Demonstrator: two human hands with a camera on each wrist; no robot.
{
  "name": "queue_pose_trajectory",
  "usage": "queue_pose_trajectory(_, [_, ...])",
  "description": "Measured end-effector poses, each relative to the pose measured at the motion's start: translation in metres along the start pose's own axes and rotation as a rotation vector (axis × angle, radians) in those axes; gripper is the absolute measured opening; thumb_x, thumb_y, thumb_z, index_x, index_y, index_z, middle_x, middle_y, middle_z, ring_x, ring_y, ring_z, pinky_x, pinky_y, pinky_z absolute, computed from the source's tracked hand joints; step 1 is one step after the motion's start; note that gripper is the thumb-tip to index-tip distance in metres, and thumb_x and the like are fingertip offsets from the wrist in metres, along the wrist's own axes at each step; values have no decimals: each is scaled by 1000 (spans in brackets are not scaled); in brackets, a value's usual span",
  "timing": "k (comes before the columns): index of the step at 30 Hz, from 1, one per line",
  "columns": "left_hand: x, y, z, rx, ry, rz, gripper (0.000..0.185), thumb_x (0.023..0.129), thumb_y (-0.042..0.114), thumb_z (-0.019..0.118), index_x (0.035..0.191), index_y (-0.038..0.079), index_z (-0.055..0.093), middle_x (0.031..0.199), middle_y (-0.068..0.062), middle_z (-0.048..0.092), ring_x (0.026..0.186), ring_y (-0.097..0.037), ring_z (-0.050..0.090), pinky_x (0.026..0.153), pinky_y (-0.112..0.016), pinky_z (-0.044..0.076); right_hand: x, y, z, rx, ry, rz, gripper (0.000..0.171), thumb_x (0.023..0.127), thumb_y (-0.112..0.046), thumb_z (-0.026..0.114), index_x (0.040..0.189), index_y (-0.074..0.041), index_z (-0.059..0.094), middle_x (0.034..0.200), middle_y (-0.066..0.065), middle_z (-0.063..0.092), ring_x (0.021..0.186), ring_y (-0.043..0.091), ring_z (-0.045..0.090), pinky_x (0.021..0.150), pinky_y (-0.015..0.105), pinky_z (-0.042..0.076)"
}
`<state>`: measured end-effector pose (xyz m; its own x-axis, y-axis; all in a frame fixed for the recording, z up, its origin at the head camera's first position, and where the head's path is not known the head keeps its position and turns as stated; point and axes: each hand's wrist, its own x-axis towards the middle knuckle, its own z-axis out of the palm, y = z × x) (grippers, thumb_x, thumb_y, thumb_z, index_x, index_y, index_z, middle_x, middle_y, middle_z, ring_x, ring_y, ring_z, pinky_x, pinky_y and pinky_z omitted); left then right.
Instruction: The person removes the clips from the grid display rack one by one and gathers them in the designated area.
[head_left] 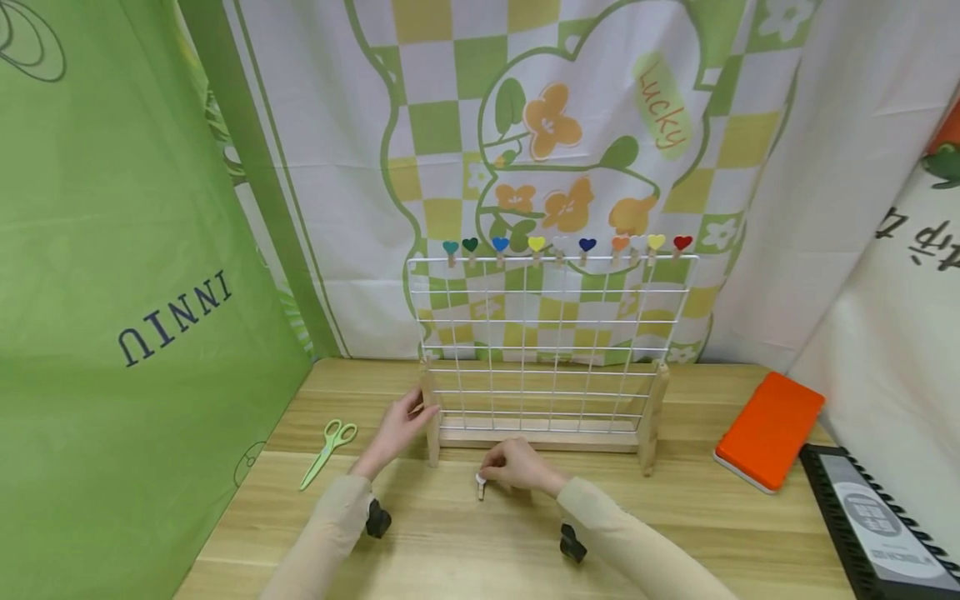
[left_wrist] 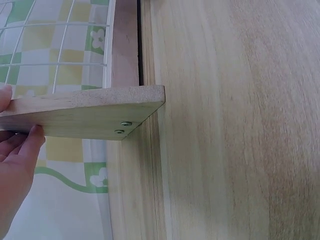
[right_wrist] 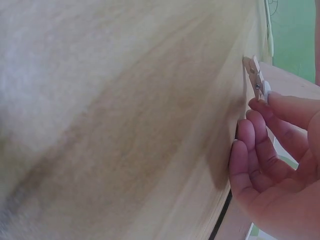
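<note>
A white wire grid [head_left: 551, 342] stands in a wooden stand [head_left: 648, 425] at the back of the table, with several wooden clips bearing coloured hearts [head_left: 536, 244] along its top wire. My left hand [head_left: 415, 410] grips the stand's left foot; in the left wrist view thumb and fingers [left_wrist: 31, 142] pinch the wooden foot [left_wrist: 85, 112]. In front of the stand, my right hand [head_left: 495, 471] pinches a small wooden clip with a white heart [head_left: 481, 484] that lies on the tabletop. The right wrist view shows that clip [right_wrist: 256, 75] at my fingertips [right_wrist: 265, 107].
Green scissors [head_left: 327, 450] lie to the left of my left hand. At the right edge of the table are an orange flat box [head_left: 768, 429] and a black comb-edged device [head_left: 873, 521]. Cloth backdrops hang close behind and on both sides.
</note>
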<state>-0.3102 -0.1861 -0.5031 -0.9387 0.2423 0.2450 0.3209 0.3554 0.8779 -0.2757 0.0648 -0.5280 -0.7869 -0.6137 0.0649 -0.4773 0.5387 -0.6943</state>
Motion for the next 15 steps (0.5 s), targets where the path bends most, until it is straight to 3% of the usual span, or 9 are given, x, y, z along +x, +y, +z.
queue_pose_trajectory(5, [-3,6,3,15,40,-11,51,99,10,59,143,-11,43,142,-34,49,132,-45,51,111,-51,47,0,-2,0,1,0,-2,13,92,-14,69,90,-5,77,87,7,78,73,3,61,63,15,51])
queue_pose_trajectory(12, [-11,31,6,15,72,7,46,98,2,57,139,-16,44,138,-38,50,129,-49,51,106,-50,49,-3,-3,-3,-10,22,-23,12,92,-13,68,90,-4,77,86,7,77,71,1,59,62,14,51])
queue_pose_trajectory(15, [-10,25,10,5,108,10,43,98,1,57,137,-15,47,135,-38,53,127,-49,54,104,-51,50,-4,-6,-12,-37,33,-14,13,94,-16,67,92,-6,76,87,5,76,70,0,56,60,14,49])
